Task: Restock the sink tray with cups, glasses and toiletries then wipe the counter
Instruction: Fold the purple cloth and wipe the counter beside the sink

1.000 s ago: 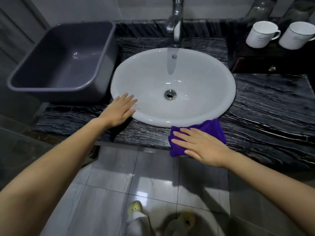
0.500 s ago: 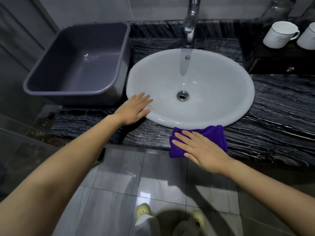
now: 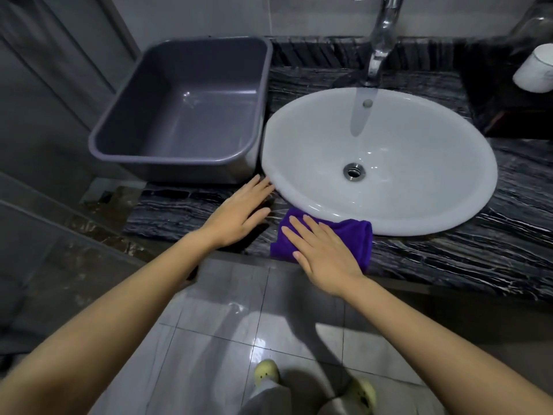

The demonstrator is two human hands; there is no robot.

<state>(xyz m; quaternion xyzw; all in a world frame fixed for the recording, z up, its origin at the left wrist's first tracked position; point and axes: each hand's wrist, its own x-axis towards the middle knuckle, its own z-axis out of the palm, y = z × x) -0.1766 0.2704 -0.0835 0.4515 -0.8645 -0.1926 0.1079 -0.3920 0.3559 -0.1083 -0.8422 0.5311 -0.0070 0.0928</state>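
Note:
A purple cloth (image 3: 356, 238) lies on the black marble counter (image 3: 466, 250) at the front edge, just below the white sink basin (image 3: 419, 163). My right hand (image 3: 323, 250) presses flat on the cloth, fingers spread and pointing left. My left hand (image 3: 239, 211) rests flat on the bare counter beside the basin's left rim, holding nothing. A white cup (image 3: 535, 70) stands on a dark tray (image 3: 490, 94) at the far right, partly cut off by the frame.
An empty grey plastic tub (image 3: 125, 151) sits on the counter left of the basin. A chrome tap (image 3: 380, 40) rises behind the basin. Grey floor tiles and my feet in yellow clogs (image 3: 266, 372) lie below the counter edge.
The cloth and my right hand have slid left along the front of the counter. My left hand stays near the basin's left rim. The view has shifted left, so only one cup shows.

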